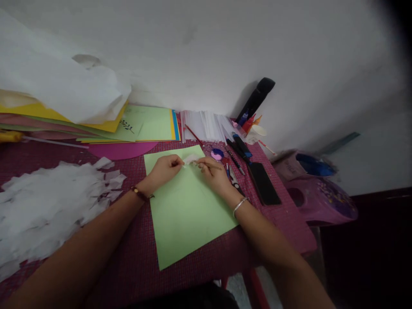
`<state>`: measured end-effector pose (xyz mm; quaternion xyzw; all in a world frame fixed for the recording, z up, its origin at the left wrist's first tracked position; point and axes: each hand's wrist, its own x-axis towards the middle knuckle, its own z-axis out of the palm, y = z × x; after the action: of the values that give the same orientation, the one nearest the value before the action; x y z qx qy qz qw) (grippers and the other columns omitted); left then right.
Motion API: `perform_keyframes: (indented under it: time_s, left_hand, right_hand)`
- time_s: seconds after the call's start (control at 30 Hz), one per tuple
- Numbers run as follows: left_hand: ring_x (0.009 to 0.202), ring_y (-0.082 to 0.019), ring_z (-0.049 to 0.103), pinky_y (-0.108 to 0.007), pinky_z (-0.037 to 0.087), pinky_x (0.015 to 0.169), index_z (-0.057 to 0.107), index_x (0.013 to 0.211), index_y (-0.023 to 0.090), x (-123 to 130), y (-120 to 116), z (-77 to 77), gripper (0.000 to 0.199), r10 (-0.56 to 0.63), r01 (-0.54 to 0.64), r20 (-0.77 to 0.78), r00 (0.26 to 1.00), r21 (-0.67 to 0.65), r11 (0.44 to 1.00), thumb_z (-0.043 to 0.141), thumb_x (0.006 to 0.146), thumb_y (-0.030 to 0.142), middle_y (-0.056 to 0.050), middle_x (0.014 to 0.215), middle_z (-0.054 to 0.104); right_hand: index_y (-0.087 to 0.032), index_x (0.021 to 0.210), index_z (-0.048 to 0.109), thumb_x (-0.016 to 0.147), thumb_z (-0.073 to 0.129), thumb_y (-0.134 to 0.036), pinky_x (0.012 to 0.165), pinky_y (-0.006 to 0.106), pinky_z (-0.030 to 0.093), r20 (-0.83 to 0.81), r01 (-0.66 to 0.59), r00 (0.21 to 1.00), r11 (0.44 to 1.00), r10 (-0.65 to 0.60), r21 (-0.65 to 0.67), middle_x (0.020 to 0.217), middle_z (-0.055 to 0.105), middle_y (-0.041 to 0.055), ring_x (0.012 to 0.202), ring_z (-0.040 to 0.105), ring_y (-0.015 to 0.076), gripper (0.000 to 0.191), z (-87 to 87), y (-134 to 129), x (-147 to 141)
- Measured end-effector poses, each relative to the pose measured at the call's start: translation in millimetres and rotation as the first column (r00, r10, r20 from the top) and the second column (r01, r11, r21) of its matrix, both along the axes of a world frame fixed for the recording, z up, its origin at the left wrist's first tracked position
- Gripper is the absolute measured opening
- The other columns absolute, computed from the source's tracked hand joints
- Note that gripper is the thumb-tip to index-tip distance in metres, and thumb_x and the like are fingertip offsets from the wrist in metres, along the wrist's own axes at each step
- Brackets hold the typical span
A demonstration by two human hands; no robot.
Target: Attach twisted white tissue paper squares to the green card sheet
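Left of the green sheet (186,219), where white paper pieces (54,206) lie heaped, nothing is held; over its top edge, small white paper (191,159) is pinched by left hand (166,168), brush by right hand (215,174).

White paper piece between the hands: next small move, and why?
Probably a small turn of the thin brown stick against the white paper piece, with the left hand steadying it. The left fingertips are at the piece's near-left end; the right hand grips the stick at its other end, over the top part of the light green sheet.
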<state>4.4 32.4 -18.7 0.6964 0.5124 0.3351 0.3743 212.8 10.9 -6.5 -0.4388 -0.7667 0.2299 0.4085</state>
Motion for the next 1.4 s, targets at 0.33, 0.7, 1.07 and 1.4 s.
perform_keyframes:
  time_s: [0.33, 0.7, 1.07, 1.4]
  left_hand:
    - [0.057, -0.012, 0.052, -0.025, 0.035, 0.054, 0.069, 0.071, 0.017, 16.1, 13.5, 48.2, 0.016, -0.174, 0.156, -0.137, 0.975, -0.131, 0.979, 0.054, 0.07, 0.022, -0.002, 0.066, 0.065]
    - [0.063, -0.014, 0.055, -0.025, 0.035, 0.056, 0.057, 0.072, 0.017, 30.3, 33.9, 18.0, 0.006, -0.032, 0.03, -0.22, 0.975, -0.014, 0.999, 0.059, 0.067, 0.015, -0.002, 0.069, 0.063]
    - [0.063, -0.013, 0.055, -0.026, 0.038, 0.058, 0.056, 0.07, 0.017, 30.5, 36.3, 14.6, 0.006, -0.008, 0.004, -0.159, 0.987, -0.026, 1.0, 0.059, 0.067, 0.014, -0.001, 0.068, 0.061]
    - [0.047, -0.008, 0.044, -0.024, 0.033, 0.049, 0.052, 0.068, 0.018, 25.5, 35.7, 13.9, 0.008, 0.17, -0.125, 0.245, 0.954, -0.189, 0.974, 0.054, 0.075, 0.016, 0.003, 0.053, 0.049]
  right_hand:
    - [-0.02, 0.087, 0.058, 0.085, 0.051, -0.034, 0.055, 0.026, 0.048, -0.35, -0.011, 0.929, 0.938, -0.118, -0.346, 0.068, 0.061, -0.0006, 0.056, 0.057, 0.0125, 0.016, -7.0, 17.4, 3.4]
    - [-0.021, 0.085, 0.057, 0.087, 0.048, -0.034, 0.056, 0.026, 0.048, -0.324, 0.042, 0.934, 0.945, -0.152, -0.323, 0.067, 0.06, -0.0005, 0.059, 0.057, 0.0132, 0.016, -2.5, 13.8, 2.9]
    - [-0.021, 0.089, 0.06, 0.093, 0.042, -0.028, 0.067, 0.029, 0.046, -0.028, 0.033, 0.999, 0.995, -0.035, -0.095, 0.079, 0.063, 0.0024, 0.074, 0.06, 0.0165, 0.019, 2.8, -0.4, -1.5]
    - [-0.022, 0.097, 0.062, 0.093, 0.043, -0.019, 0.077, 0.032, 0.045, 0.209, -0.015, 0.978, 1.0, 0.017, -0.012, 0.095, 0.067, 0.0054, 0.085, 0.061, 0.0182, 0.02, 5.6, 0.4, -1.7]
